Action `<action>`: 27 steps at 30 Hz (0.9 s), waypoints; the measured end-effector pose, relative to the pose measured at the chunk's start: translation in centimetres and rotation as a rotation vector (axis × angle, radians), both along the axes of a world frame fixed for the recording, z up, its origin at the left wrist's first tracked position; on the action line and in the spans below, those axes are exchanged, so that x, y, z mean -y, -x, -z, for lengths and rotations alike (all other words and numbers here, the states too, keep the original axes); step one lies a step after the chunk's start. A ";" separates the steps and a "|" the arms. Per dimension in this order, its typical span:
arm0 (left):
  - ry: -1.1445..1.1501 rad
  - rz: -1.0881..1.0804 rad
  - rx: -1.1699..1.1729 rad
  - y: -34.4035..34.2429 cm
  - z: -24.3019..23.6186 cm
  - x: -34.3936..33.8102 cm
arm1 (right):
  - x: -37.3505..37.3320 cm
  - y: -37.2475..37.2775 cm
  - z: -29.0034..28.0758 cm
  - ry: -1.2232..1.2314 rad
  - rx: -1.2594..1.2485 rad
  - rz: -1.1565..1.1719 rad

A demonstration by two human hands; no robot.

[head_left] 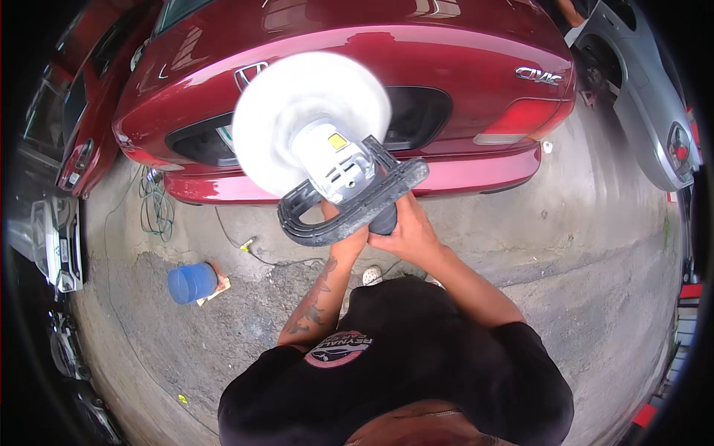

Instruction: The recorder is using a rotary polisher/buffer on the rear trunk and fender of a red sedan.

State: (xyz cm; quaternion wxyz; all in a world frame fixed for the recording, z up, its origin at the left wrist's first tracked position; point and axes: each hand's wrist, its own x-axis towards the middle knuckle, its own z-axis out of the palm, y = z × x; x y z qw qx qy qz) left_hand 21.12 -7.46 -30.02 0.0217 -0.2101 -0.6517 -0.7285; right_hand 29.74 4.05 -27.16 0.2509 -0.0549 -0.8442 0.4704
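Had 1 polisher (338, 167) in both hands, held up between me and the car's rear. Its round white pad (260, 119) was at the far end, upper L, blurred; long axis ran diag. from pad down to the dark butt end (384, 221) at lower R, nearest me. Blk loop handle (372, 202) sat crosswise, tilted up to the R. Couldn't tell if pad touched paint.

Grip: my R hand (413, 229) was closed round the dark butt end; my L hand (352, 241) was closed on the body too, fingers mostly hidden behind the handle. No gap seen in either.

Ahead: 1 maroon car (461, 52), pad overlapping its trunk & plate recess in view; its R tail light (513, 121) showed clear.

Floor, L side: 1 blue bucket (192, 283) w/ 1 tan block (216, 285) just beside, 1 coil of green cable (156, 208), 1 yellow connector (248, 243) on a dark cord.

Further out: 1 red car (100, 97) far L, 1 silver car (647, 89) far R, & 1 other person's arm (571, 13) top R, partly cut off.
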 end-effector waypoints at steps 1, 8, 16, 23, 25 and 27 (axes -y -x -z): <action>0.005 -0.112 -0.002 1.0 1.2 1.1 | 0.5 1.0 -0.4 0.007 0.063 -0.082; -0.257 -0.135 0.293 2.8 -6.3 2.5 | 2.1 5.8 -2.1 -0.021 -0.071 -0.218; -0.092 0.065 0.250 1.0 -0.1 -0.6 | -0.8 -0.6 0.7 0.095 0.087 -0.019; 0.296 0.555 -0.140 -3.4 -2.5 -10.1 | -4.5 -6.1 6.4 0.317 -0.166 0.349; 0.309 0.758 -0.141 -4.0 -2.1 -13.2 | -5.7 -7.2 7.3 0.432 -0.213 0.408; 0.281 0.741 -0.124 -3.8 0.8 -14.4 | -6.5 -7.7 7.6 0.611 -0.273 0.420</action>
